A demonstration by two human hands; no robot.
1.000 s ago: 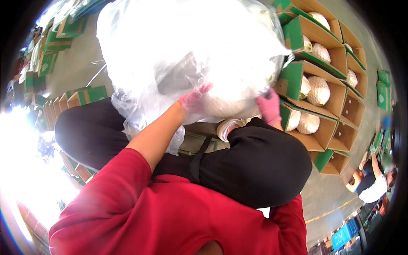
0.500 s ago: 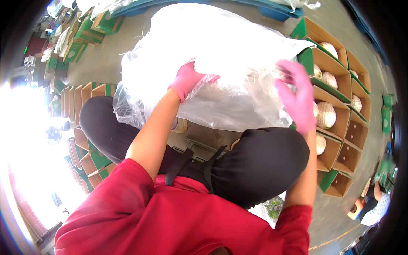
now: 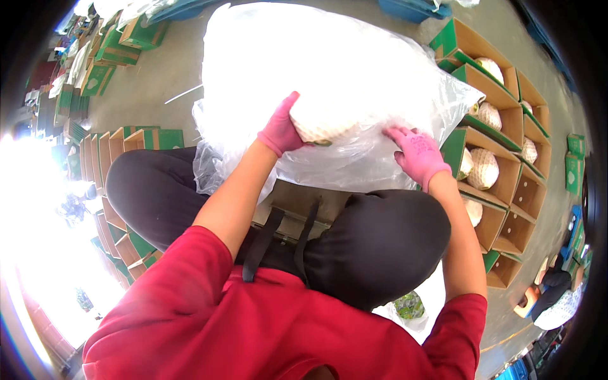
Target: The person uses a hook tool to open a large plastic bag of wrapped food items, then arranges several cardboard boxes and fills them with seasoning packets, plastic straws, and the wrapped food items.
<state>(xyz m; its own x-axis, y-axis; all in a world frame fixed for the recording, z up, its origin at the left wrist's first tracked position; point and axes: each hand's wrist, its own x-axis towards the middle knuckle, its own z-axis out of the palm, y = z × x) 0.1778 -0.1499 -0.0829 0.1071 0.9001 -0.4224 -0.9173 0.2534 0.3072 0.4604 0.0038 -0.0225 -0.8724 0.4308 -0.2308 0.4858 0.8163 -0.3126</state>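
In front of my knees lies a big clear plastic bag point(image 3: 361, 166), its upper part washed out white. My left hand point(image 3: 283, 128), in a pink glove, is closed round the left side of a round fruit point(image 3: 323, 128) in white foam netting. A greenish-brown patch shows at the fruit's lower edge; glare hides most of its outline. My right hand point(image 3: 418, 154), also in a pink glove, rests on the bag's right side. Its fingers are stretched out and its thumb stands apart.
At the right, open cardboard boxes point(image 3: 491, 136) stand in rows, some holding foam-netted fruits point(image 3: 484, 168). More green and brown boxes point(image 3: 142, 142) line the left. Blue pallets point(image 3: 415, 9) lie beyond the bag. A person point(image 3: 560, 304) is at the far right edge.
My right hand has come down and left onto the bag. A foam-netted fruit now shows in my left hand. The bag's right corner is drawn out further to the right.
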